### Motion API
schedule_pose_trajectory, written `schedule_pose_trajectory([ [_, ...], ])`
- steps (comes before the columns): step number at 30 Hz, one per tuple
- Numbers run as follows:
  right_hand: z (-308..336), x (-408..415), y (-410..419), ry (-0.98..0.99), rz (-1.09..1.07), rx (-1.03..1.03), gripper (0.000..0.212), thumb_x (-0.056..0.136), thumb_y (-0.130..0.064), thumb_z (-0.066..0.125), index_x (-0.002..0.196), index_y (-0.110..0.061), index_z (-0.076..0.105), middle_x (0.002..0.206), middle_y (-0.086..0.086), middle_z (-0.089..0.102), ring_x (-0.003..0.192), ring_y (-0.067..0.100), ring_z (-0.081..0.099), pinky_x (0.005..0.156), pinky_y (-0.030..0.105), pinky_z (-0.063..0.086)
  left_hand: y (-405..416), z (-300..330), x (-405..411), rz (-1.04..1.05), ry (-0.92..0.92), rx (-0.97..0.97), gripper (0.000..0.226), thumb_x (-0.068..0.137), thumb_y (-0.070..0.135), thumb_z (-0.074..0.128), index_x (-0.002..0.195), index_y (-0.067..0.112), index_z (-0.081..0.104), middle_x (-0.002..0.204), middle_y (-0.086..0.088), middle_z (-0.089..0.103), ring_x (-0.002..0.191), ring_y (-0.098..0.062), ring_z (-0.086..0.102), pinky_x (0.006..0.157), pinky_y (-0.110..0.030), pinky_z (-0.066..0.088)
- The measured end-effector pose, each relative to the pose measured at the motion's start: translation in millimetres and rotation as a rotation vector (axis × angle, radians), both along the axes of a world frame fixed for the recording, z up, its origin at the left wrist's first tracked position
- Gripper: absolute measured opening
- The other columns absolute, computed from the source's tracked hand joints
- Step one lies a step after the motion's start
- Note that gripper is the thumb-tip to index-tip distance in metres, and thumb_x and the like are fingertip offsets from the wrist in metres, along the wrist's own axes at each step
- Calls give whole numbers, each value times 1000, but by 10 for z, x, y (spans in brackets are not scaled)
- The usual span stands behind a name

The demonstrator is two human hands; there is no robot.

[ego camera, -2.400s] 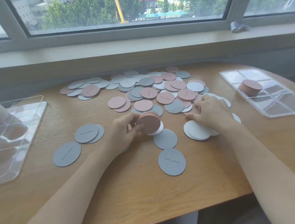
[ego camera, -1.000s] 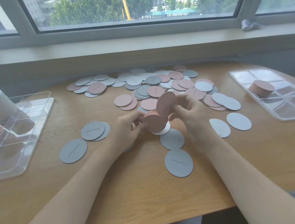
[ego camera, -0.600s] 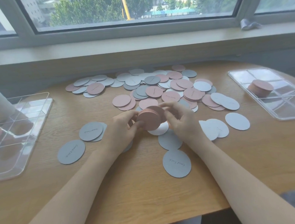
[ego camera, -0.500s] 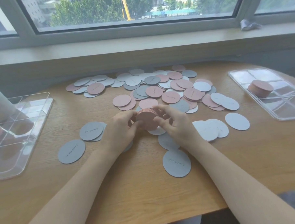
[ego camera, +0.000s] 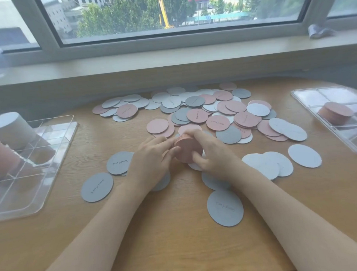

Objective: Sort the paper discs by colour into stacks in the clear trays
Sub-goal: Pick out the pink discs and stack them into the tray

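Pink disc stack (ego camera: pixel 187 148) tilted, gripped, perhaps resting on table

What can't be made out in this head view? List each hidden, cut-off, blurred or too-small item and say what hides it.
- Pink paper disc stack: the count is unclear, since the left hand and right hand cover its sides.
- Printed script on the grey paper disc: too small and blurred to read.
- Clear plastic tray on the left: its tall stacks are cut by the frame edge.
- Clear plastic tray on the right: its far side runs off the frame.
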State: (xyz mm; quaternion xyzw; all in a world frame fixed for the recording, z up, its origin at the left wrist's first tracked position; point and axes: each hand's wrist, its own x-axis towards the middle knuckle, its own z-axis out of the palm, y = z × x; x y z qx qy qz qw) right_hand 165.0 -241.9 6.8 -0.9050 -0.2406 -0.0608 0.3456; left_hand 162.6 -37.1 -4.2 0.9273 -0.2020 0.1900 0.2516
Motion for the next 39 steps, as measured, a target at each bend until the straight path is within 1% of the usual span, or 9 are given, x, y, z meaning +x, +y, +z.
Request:
schedule_pose_trajectory([
  [7,-66,15,-91,-18,1,130,43,78,-12,59,119,-24,56,101,-14,62,88,14,58,79,38,48,86,94,351,168,103,-145,29,102,38,51,122,25,66,121,11,58,110,-15,55,87,-33,45],
  [12,-63,27,-120,-7,7,154,42,78,-10,61,117,-25,56,98,-15,62,88,12,57,79,38,49,97,120,714,239,363,137,66,89,55,64,144,23,46,150,8,40,134,-20,42,104,-36,37],
  [16,-54,4,-127,-6,22,176,41,77,-14,58,115,-27,56,96,-18,61,89,14,59,79,39,50,140,144,804,255,315,248,51,95,53,56,136,24,52,136,4,53,121,-24,51,85,-30,34],
  [19,-51,7,-124,-14,25,178,43,77,-14,58,117,-28,55,94,-24,58,88,13,59,78,40,50,227,169,806,234,270,277,39,100,48,50,130,24,56,126,1,61,114,-24,56,81,-34,39],
  [27,-67,4,-124,-17,5,180,44,78,-16,59,120,-31,54,98,-18,62,88,14,60,79,39,50,280,190,583,181,166,-70,29,107,33,40,126,30,62,113,17,68,101,-9,62,81,-27,45],
  [31,-67,-2,-138,-29,16,180,49,80,-10,62,125,-29,57,105,-20,61,94,2,57,80,20,44,246,233,428,157,179,-199,18,103,24,47,94,31,60,86,2,66,74,-19,67,71,-39,50],
  [33,-45,-4,-136,-54,26,178,52,79,-4,62,127,-24,58,108,-20,58,97,-6,52,80,10,37,176,281,288,105,200,-265,29,102,22,51,82,42,54,75,9,66,69,-13,67,71,-30,50],
  [36,-33,-6,-123,-113,25,183,57,76,4,63,129,-19,58,114,-17,50,100,-13,45,82,3,32,66,276,98,7,252,-338,29,102,16,53,83,38,55,70,17,65,66,-7,64,67,-16,44],
  [39,-43,-3,-125,-108,6,187,58,78,2,64,131,-19,55,110,-20,51,96,-15,46,81,2,32,35,208,27,-97,304,-437,15,101,9,55,97,21,64,79,4,69,69,-12,65,72,-21,49],
])
